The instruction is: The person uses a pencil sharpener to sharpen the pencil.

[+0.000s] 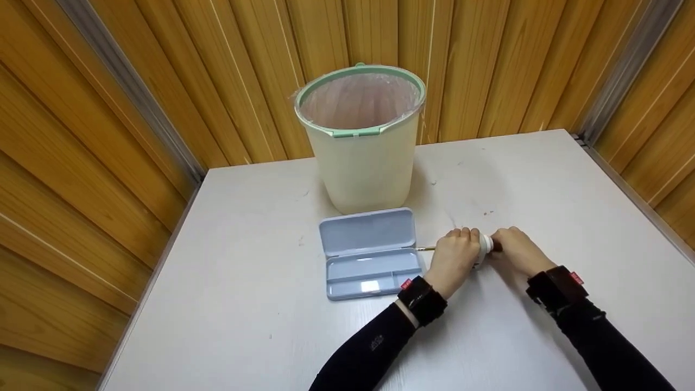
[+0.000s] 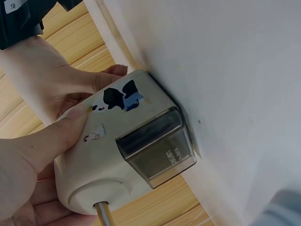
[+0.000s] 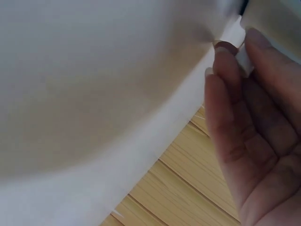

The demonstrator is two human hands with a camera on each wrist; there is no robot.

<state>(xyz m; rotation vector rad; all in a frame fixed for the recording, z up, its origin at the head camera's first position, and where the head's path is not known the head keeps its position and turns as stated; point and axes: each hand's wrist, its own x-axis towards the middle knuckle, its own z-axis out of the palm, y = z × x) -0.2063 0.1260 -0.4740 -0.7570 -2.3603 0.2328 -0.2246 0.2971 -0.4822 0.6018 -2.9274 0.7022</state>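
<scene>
A white pencil sharpener [image 2: 110, 141] with cartoon animal stickers and a clear drawer [image 2: 162, 150] is gripped by my left hand [image 1: 455, 254], its thumb lying along the top. In the head view that hand covers most of the sharpener. A pencil [image 2: 104, 214] sits in the hole at the sharpener's front; its shaft points left toward the pencil case in the head view. At the opposite end, my right hand [image 1: 518, 251] pinches the small crank knob [image 3: 226, 46] between thumb and fingers. Fingers partly hide the knob.
A light-blue pencil case [image 1: 361, 266] lies with its lid raised just left of the hands, near the pencil's tip. Behind it stands a cream bin [image 1: 364, 168] with a green rim and plastic liner. Wood-patterned walls [image 1: 260, 81] border the white table [image 1: 228, 304].
</scene>
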